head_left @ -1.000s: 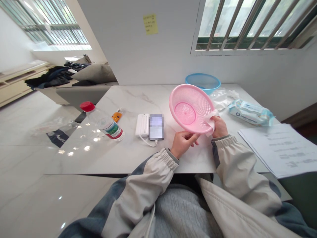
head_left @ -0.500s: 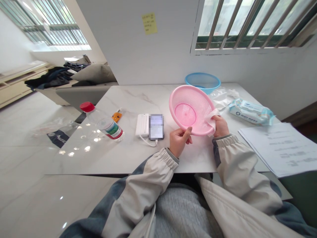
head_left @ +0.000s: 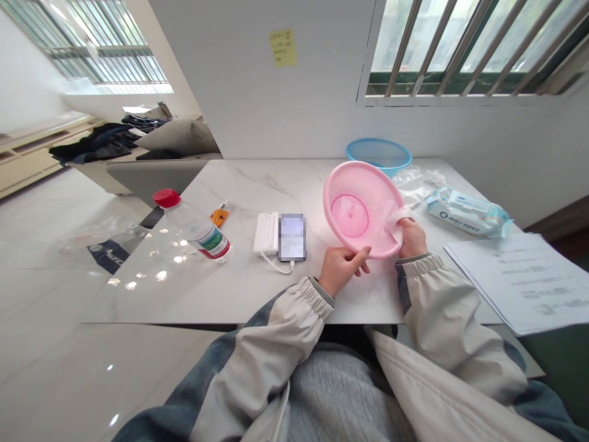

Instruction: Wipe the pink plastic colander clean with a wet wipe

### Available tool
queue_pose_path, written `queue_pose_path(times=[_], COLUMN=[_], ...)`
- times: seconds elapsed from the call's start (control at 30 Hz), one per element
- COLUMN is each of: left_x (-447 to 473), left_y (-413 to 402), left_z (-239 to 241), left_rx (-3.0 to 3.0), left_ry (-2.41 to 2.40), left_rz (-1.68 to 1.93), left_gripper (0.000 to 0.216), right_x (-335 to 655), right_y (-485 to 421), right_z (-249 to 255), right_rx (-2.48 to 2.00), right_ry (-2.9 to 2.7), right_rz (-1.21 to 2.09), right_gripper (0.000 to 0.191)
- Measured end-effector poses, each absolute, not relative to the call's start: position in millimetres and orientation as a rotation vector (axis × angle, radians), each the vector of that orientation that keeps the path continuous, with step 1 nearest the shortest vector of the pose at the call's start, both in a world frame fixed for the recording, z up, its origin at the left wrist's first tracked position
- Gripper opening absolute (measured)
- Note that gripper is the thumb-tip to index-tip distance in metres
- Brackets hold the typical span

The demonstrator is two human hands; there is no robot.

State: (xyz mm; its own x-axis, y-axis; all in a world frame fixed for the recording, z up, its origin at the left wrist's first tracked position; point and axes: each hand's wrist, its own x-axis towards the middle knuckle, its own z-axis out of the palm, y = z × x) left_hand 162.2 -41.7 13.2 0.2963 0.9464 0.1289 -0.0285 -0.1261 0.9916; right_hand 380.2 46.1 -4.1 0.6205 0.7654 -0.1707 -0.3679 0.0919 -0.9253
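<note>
A pink plastic colander (head_left: 350, 215) is tilted above the white table, its inside turned towards me. My left hand (head_left: 343, 267) grips its near rim, thumb on top and fingers beneath. At the right rim my right hand (head_left: 413, 237) is closed around a white wipe (head_left: 396, 222), which is folded over the colander's edge. The wipe lies against the mesh wall, and part of it is hidden by my fingers. Behind the colander stands a blue basket (head_left: 380, 155).
A wet wipes pack (head_left: 468, 212), crumpled clear plastic (head_left: 418, 183) and printed sheets (head_left: 524, 276) lie to the right. Leftward are a phone (head_left: 292, 237), a white power bank (head_left: 265, 233), an orange key holder (head_left: 219, 216) and a red-capped bottle (head_left: 214, 241). The table (head_left: 257, 301) ends near my body.
The colander has shifted slightly right and down and turned a little, with both hands still on it. The wipe stays at the right rim. The view has moved slightly.
</note>
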Motion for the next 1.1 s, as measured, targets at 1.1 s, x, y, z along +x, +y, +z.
queue_pose_path(times=[1.1], left_x=[169], left_y=[-37], left_z=[-7], left_rx=[1.554], left_ry=[0.880], left_rz=[0.955], left_gripper=[0.062], right_x=[357], right_y=[40], right_z=[0], right_rx=[-1.236], right_ry=[-0.516], right_rz=[1.040], right_gripper=[0.017])
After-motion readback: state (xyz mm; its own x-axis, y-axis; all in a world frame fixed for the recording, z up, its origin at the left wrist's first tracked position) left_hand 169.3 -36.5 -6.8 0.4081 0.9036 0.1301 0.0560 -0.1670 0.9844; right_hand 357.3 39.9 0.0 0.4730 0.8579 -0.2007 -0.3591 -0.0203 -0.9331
